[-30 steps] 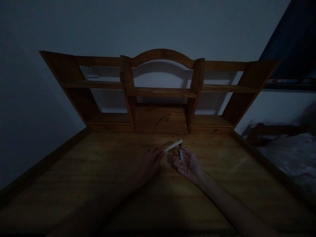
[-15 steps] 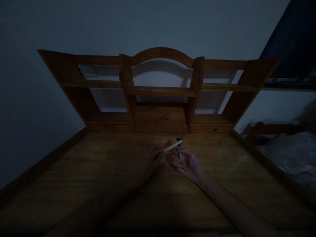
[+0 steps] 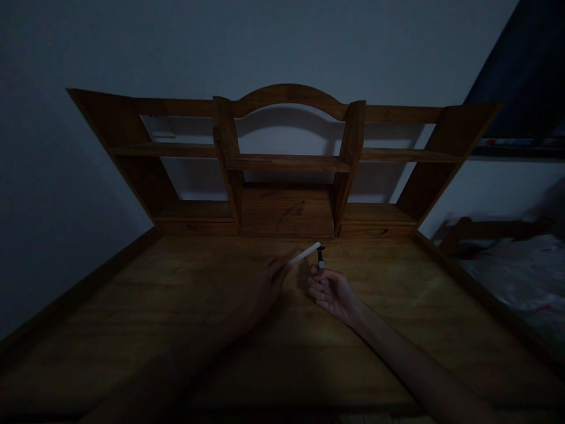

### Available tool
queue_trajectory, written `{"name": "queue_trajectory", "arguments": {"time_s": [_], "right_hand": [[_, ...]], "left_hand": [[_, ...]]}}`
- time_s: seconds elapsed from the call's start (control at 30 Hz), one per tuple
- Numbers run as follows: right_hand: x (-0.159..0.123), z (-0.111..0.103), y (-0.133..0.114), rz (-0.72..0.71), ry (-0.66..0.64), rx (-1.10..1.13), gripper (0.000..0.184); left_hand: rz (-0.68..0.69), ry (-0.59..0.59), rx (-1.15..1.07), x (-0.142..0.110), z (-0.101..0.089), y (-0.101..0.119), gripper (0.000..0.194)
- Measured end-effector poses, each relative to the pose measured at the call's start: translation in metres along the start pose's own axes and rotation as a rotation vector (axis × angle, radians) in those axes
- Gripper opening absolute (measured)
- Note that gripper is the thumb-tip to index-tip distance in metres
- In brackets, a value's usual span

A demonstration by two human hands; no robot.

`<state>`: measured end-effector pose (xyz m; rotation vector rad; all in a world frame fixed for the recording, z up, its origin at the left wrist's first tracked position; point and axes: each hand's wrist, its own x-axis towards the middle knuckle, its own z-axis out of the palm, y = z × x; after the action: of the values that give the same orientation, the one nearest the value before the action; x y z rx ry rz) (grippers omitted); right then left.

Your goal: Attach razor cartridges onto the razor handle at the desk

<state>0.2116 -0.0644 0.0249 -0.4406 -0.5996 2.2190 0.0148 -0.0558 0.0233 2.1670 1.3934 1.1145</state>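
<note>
Since the earlier frame, my left hand [image 3: 265,290] and the white stick [image 3: 304,254] have shifted slightly toward 11 o'clock. That hand is closed around the stick's near end, its free end pointing to about 2 o'clock. My right hand [image 3: 333,292] has its fingers wrapped around the grey handle of a tool [image 3: 321,259], whose black head points to 12 o'clock. Stick tip and head meet in my view; I can't tell whether they touch. Both hands are over the counter [image 3: 132,294], with the shelf [image 3: 289,162] at 12 o'clock.
</note>
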Motion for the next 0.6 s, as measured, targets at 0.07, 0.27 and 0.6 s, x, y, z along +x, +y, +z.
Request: {"name": "queue_trajectory", "arguments": {"time_s": [0.07,0.27,0.6], "right_hand": [[0.0,0.0,-0.001,-0.009,0.009,0.002,0.015],[0.0,-0.002,-0.001,-0.015,0.003,-0.029,0.015],[0.006,-0.004,0.009,-0.073,0.019,-0.191,0.025]], "left_hand": [[0.019,-0.007,0.013,0.0,-0.003,0.001,0.03],[-0.035,-0.074,0.036,0.0,0.0,-0.003,0.033],[-0.013,-0.128,-0.026,0.001,0.003,-0.004,0.035]]}}
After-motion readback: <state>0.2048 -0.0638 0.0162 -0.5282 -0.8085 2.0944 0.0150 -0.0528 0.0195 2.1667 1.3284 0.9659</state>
